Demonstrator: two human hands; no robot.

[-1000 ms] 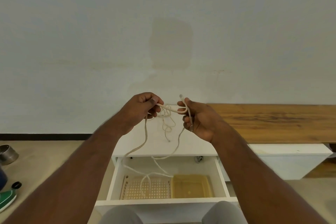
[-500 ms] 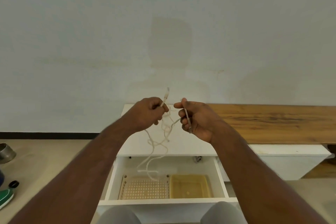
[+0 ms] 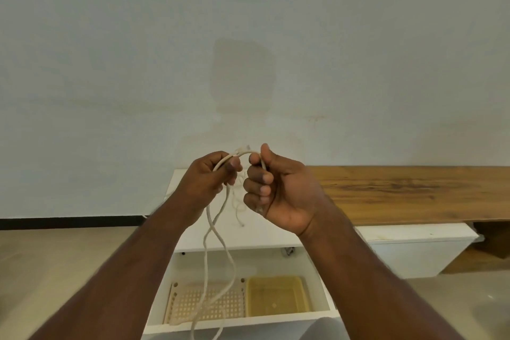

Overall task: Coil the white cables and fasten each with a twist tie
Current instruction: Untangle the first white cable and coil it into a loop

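Observation:
A white cable (image 3: 218, 232) arches between both hands at chest height. My left hand (image 3: 211, 176) pinches one side of the arch and my right hand (image 3: 276, 188) grips the other, fingers curled round it. Two long strands hang from the left hand down across the open drawer and leave the view at the bottom. A short thin end dangles between the hands. No twist tie is visible.
A white cabinet (image 3: 248, 234) stands below the hands with its drawer (image 3: 237, 323) pulled open; inside lie a beige perforated tray (image 3: 179, 309) and a yellow tray (image 3: 276, 295). A wooden bench top (image 3: 414, 193) runs to the right along the pale wall.
The hands have drawn closer and the cable now bends into an arch between them. More cable has been pulled up, and its strands hang lower toward the drawer front.

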